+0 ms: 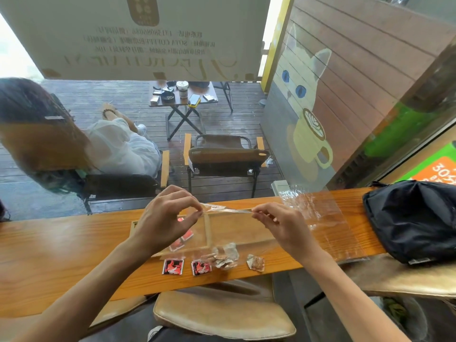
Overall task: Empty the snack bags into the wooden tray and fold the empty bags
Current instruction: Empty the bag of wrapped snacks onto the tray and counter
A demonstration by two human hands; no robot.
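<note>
Wooden counter (61, 255), wooden tray (234, 233), red snack packets (173, 266), possibly crumpled wrappers (225, 256), black bag (414, 218)

Daylight, bright and soft, enters through window (148, 119) ahead; upper left corner overexposed. Faint reflections on glass. Strong wide-angle bending at edges. Desk (61, 255) shadows weak. Mild softness overall.

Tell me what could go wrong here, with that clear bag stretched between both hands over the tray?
1. Several snack packets lie on the counter near its front edge, outside the wooden tray; a brush of a forearm could knock them off.
2. The left hand and right hand pinch the thin clear bag taut; it might tear or slip.
3. Another clear bag lies loose by the black bag and could slide away.
</note>
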